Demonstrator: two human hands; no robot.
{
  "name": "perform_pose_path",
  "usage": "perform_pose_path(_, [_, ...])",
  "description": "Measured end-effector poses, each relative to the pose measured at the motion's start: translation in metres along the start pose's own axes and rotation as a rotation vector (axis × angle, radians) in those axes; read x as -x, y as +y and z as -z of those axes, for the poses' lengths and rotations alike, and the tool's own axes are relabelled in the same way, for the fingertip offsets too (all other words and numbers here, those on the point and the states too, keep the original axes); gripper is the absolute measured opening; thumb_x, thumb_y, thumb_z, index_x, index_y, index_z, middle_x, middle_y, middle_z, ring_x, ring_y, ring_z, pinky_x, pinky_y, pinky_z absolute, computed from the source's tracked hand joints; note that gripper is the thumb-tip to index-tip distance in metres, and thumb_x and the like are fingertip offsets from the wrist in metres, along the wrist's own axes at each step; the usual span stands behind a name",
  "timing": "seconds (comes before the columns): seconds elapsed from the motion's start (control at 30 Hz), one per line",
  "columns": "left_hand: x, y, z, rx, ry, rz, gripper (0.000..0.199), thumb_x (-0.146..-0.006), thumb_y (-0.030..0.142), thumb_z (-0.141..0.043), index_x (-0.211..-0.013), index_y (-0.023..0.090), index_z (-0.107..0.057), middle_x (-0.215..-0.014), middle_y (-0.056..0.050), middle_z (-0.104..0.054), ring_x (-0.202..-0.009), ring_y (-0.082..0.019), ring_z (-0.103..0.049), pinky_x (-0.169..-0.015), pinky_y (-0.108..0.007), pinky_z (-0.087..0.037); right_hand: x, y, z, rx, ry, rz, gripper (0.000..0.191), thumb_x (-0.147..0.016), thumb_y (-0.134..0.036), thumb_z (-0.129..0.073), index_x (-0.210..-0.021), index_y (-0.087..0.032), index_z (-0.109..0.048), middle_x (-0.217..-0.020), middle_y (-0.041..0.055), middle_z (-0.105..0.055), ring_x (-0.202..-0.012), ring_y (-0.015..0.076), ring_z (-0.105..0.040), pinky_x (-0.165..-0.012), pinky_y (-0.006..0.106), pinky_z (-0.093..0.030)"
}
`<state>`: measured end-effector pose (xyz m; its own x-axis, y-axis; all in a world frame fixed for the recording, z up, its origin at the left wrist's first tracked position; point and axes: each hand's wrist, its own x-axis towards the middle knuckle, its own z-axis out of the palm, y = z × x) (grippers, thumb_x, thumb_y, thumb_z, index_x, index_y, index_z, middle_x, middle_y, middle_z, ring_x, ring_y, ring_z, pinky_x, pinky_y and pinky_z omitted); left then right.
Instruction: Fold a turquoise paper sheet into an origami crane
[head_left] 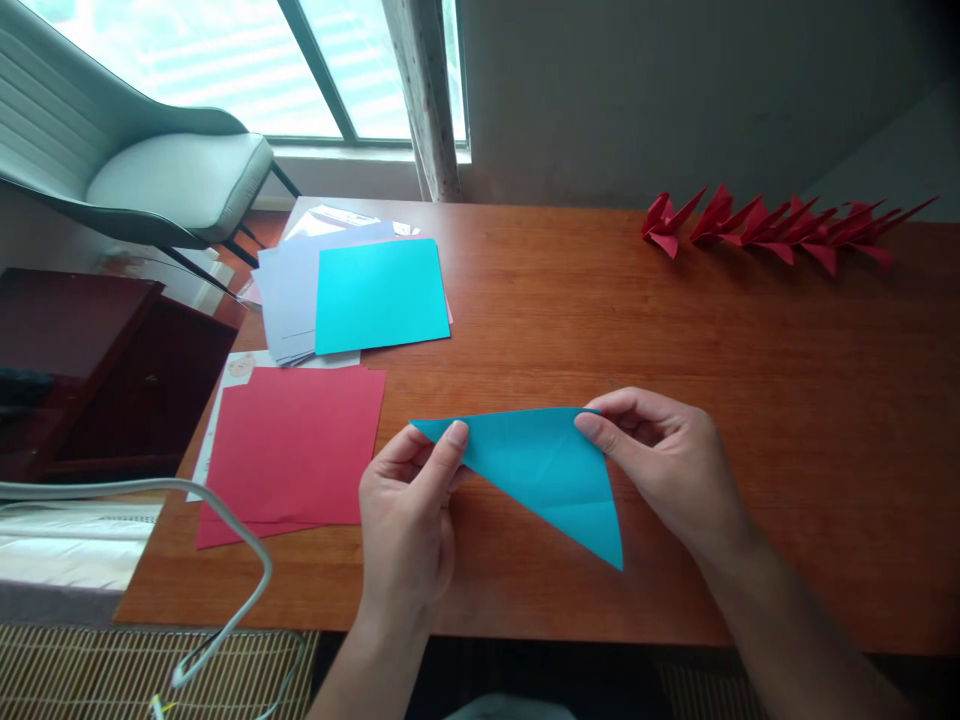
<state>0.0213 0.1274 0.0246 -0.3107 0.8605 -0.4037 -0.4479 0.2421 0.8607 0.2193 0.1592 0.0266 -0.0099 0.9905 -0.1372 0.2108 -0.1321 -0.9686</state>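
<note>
A blue sheet of paper (551,465), folded into a triangle with faint crease lines, is held up above the wooden table. My left hand (416,500) pinches its left corner between thumb and fingers. At the upper right corner, my right hand (660,460) grips the paper the same way. The triangle's lowest point hangs free between my hands, toward the right. Fingers behind the paper are partly hidden.
Red paper sheets (300,445) lie left of my left hand. Beyond them are a flat blue sheet (382,295) and pale papers (289,290). Several red folded paper cranes (780,225) line the table's (525,320) far right. A white cable (259,560) crosses the near left corner.
</note>
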Motion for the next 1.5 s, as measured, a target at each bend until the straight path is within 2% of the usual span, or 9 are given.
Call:
perform_pose_path(0.27, [0.000, -0.001, 0.000, 0.011, 0.017, 0.007, 0.017, -0.077, 0.031, -0.085, -0.084, 0.018, -0.076, -0.081, -0.002, -0.072, -0.072, -0.012, -0.065, -0.066, -0.022, -0.055, 0.000, -0.001, 0.000, 0.013, -0.004, -0.003, 0.013, -0.082, -0.037, -0.079, -0.077, -0.025, -0.075, -0.073, -0.0002, -0.073, -0.065, 0.0155, -0.067, -0.056, 0.024, -0.054])
perform_pose_path(0.43, [0.001, 0.000, -0.002, -0.012, -0.039, 0.027, 0.020, -0.075, 0.031, -0.087, -0.086, 0.018, -0.076, -0.079, -0.001, -0.071, -0.072, -0.011, -0.065, -0.066, -0.021, -0.055, 0.000, 0.001, 0.000, 0.017, 0.005, -0.001, 0.014, -0.083, -0.037, -0.079, -0.079, -0.025, -0.075, -0.073, -0.0001, -0.073, -0.064, 0.0149, -0.066, -0.056, 0.023, -0.054])
perform_pose_path(0.57, [-0.005, 0.007, 0.008, -0.129, -0.079, 0.027, 0.021, -0.073, 0.031, -0.088, -0.086, 0.020, -0.075, -0.075, 0.002, -0.069, -0.067, -0.008, -0.061, -0.061, -0.016, -0.051, 0.000, 0.003, 0.002, 0.030, -0.038, -0.002, 0.015, -0.084, -0.038, -0.077, -0.079, -0.024, -0.074, -0.075, 0.0010, -0.073, -0.066, 0.0161, -0.067, -0.057, 0.025, -0.055])
perform_pose_path(0.67, [-0.014, 0.021, 0.021, -0.343, -0.194, 0.029, 0.020, -0.072, 0.029, -0.088, -0.085, 0.021, -0.075, -0.072, 0.003, -0.068, -0.062, -0.006, -0.057, -0.054, -0.012, -0.045, -0.002, 0.003, 0.005, 0.044, -0.095, 0.002, 0.015, -0.085, -0.037, -0.077, -0.079, -0.024, -0.073, -0.076, 0.0005, -0.073, -0.069, 0.0162, -0.068, -0.059, 0.024, -0.055])
perform_pose_path(0.8, [-0.025, 0.038, 0.028, -0.585, -0.443, 0.044, 0.016, -0.075, 0.028, -0.085, -0.085, 0.020, -0.076, -0.080, 0.000, -0.072, -0.074, -0.011, -0.065, -0.064, -0.017, -0.052, -0.003, 0.003, 0.010, 0.152, -0.233, 0.014, 0.015, -0.088, -0.038, -0.074, -0.080, -0.025, -0.073, -0.076, -0.0006, -0.071, -0.070, 0.0151, -0.067, -0.060, 0.024, -0.053])
perform_pose_path(1.0, [-0.031, 0.040, 0.024, -0.719, -0.577, 0.012, 0.013, -0.080, 0.030, -0.080, -0.084, 0.019, -0.075, -0.077, 0.001, -0.072, -0.068, -0.011, -0.063, -0.058, -0.017, -0.049, -0.005, 0.001, 0.013, 0.260, -0.304, 0.055, 0.017, -0.091, -0.037, -0.068, -0.082, -0.024, -0.072, -0.077, -0.0006, -0.070, -0.068, 0.0141, -0.064, -0.059, 0.024, -0.050])
perform_pose_path(1.27, [-0.032, 0.040, 0.030, -0.878, -0.584, -0.090, 0.009, -0.081, 0.029, -0.079, -0.084, 0.021, -0.077, -0.075, 0.003, -0.075, -0.067, -0.011, -0.067, -0.058, -0.017, -0.051, -0.007, 0.002, 0.014, 0.274, -0.327, 0.046, 0.016, -0.091, -0.036, -0.069, -0.083, -0.023, -0.073, -0.078, -0.0011, -0.071, -0.070, 0.0137, -0.065, -0.061, 0.023, -0.050])
perform_pose_path(1.5, [-0.031, 0.039, 0.027, -0.961, -0.581, -0.165, 0.006, -0.083, 0.028, -0.077, -0.084, 0.023, -0.078, -0.077, 0.005, -0.077, -0.067, -0.010, -0.069, -0.061, -0.017, -0.053, -0.008, 0.003, 0.015, 0.297, -0.313, 0.057, 0.016, -0.091, -0.036, -0.070, -0.082, -0.024, -0.074, -0.079, -0.0010, -0.072, -0.070, 0.0140, -0.066, -0.060, 0.024, -0.050])
